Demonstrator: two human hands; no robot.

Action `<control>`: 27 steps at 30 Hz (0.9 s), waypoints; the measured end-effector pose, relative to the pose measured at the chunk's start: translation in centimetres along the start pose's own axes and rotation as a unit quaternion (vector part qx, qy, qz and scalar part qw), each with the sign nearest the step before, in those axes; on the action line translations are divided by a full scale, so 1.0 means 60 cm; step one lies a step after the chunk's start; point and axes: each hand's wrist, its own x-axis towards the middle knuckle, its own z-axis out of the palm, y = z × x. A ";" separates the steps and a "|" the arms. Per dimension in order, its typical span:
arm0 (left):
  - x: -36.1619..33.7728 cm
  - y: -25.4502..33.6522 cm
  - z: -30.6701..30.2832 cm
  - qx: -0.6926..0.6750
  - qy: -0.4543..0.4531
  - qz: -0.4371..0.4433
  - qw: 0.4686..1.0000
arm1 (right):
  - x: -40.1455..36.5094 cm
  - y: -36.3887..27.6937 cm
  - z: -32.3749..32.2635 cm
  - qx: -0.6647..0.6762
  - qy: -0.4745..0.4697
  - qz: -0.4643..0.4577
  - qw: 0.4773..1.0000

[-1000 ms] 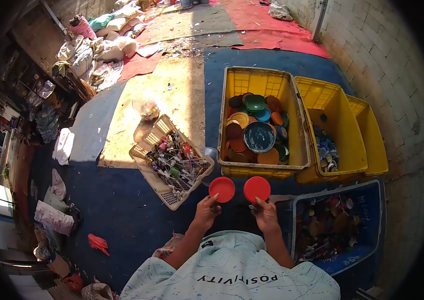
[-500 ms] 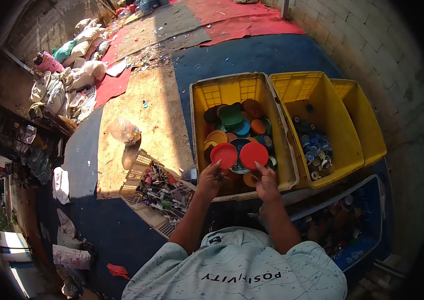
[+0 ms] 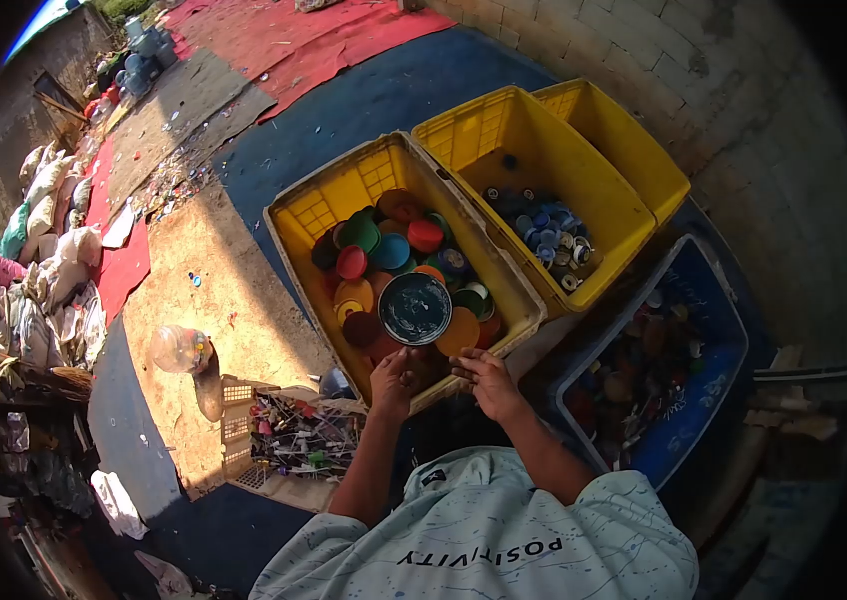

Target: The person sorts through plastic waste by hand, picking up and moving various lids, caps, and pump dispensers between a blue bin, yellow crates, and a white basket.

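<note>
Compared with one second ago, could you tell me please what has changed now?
Both red lids moved forward into the leftmost yellow bin, where they now lie apart; the left hand and the right hand have let go of them. The view has also turned. The dark round lid stays in that bin.

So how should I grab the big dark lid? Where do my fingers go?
I'd pinch the near rim of the dark lid, coming from the person's side. It lies on top of the pile, with that curved edge facing the person and the left hand close by. The right edge looks harder, because the orange lid crowds it.
</note>
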 end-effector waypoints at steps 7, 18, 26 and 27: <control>-0.064 -0.119 0.057 0.129 -0.154 -0.028 0.979 | -0.183 0.040 -0.117 -0.005 0.070 -0.040 0.997; -0.167 -0.361 0.224 0.261 -0.227 0.045 0.937 | -0.433 0.089 -0.365 0.030 0.092 -0.208 0.973; -0.304 -0.650 0.294 0.229 -0.248 -0.060 0.939 | -0.709 0.183 -0.664 0.128 0.248 -0.219 0.935; -0.314 -0.674 0.302 0.224 -0.249 -0.073 0.939 | -0.736 0.182 -0.694 0.143 0.282 -0.221 0.923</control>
